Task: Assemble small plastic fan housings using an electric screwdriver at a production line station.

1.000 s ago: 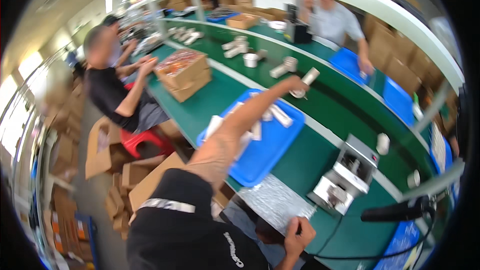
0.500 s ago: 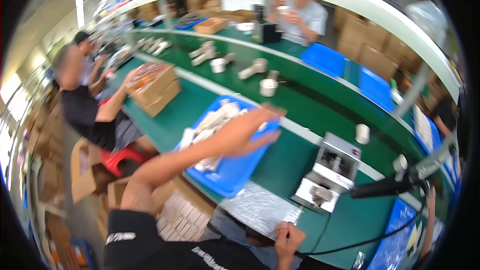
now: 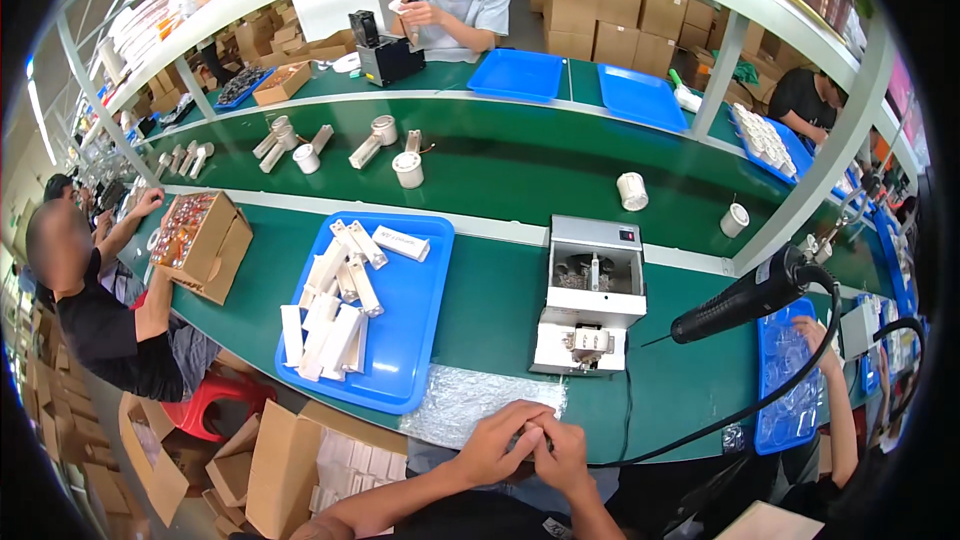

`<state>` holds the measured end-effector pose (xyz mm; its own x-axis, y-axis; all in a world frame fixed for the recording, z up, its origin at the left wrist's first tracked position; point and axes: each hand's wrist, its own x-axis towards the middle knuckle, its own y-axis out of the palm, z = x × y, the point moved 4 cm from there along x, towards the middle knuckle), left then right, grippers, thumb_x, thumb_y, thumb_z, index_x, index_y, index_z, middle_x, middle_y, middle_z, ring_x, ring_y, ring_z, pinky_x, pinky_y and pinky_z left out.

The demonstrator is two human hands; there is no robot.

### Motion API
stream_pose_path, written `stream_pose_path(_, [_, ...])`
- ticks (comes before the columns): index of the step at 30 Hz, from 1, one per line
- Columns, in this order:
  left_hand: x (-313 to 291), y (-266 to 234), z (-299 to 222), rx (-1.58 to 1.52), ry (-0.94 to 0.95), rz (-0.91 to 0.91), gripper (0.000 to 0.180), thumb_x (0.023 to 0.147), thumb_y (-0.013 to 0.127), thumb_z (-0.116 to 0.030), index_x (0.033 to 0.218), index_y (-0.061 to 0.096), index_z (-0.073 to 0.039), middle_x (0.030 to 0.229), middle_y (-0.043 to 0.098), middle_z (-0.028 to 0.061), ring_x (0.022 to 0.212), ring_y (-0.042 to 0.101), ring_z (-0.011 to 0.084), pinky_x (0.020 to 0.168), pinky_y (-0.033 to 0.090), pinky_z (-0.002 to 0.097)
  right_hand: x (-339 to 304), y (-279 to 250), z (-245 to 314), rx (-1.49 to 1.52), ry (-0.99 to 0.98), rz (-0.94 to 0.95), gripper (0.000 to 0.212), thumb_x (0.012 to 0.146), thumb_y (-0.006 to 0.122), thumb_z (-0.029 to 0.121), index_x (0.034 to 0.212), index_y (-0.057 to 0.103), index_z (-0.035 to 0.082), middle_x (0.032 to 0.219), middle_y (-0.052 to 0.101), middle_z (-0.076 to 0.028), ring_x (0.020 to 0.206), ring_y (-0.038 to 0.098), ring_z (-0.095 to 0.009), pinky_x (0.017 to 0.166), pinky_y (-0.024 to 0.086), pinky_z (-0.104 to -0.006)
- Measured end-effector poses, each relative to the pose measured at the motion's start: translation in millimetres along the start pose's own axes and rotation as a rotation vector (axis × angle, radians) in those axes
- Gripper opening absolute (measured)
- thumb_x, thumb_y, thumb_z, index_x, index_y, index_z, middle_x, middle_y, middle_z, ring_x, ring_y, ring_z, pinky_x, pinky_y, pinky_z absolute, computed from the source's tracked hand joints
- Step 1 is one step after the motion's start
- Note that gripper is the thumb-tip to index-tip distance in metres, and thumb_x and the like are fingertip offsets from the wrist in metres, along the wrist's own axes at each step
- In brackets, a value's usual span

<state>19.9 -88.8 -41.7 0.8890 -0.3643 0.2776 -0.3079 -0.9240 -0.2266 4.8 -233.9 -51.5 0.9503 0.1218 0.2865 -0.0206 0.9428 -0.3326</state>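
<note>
At the near edge of the bench my left hand and my right hand meet, fingers curled in and thumbs close together. Anything between the fingertips is hidden by them. Just beyond lies a sheet of clear bubble wrap on the green bench. A blue tray to the left carries a loose pile of long white plastic housings. Ahead and to the right stands a small grey machine with a white fitting at its front.
A black electric screwdriver hangs at right, its cable looping toward me. White round parts sit on the green belt beyond. Co-workers sit left, across and right. An open carton stands at left; another carton is below.
My left hand has come back from above the blue tray to join my right hand at the bench edge. The head view has turned, so the bench appears shifted and sharper.
</note>
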Motion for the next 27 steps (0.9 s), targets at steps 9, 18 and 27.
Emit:
stream_pose_path(9, [-2.4,5.0,-1.8,-0.015,-0.036,-0.033,0.029,0.107,0.059,-0.015,0.127,0.067,0.004,0.117,0.072,0.0199,0.102,0.073,0.0330,0.091,0.058,0.0388,-0.1,1.1,4.8,-0.011,-0.023,-0.026,0.014,0.098,0.066,0.013,0.099,0.070,0.000,0.073,0.066,-0.020,0.062,0.068,-0.038,0.057,0.051,-0.0407])
stream_pose_path(18, [0.9,8.6,2.7,0.042,-0.022,-0.042,0.030,0.107,0.055,-0.019,0.121,0.069,0.003,0.113,0.073,0.0189,0.101,0.073,0.0318,0.091,0.057,0.0382,-6.1,0.2,-1.9,-0.014,-0.020,-0.020,0.023,0.096,0.068,0.011,0.118,0.072,0.006,0.080,0.071,-0.019,0.068,0.071,-0.040,0.061,0.055,-0.0471])
stream_pose_path(27, [8.6,-3.7,-9.6,0.014,-0.013,-0.102,0.024,0.103,0.060,-0.010,0.123,0.067,0.003,0.115,0.070,0.0186,0.103,0.070,0.0310,0.093,0.055,0.0380,4.9,5.2,-2.3,0.005,-0.040,0.011,0.012,0.098,0.065,0.010,0.106,0.070,0.002,0.079,0.070,-0.018,0.068,0.071,-0.038,0.060,0.054,-0.0430])
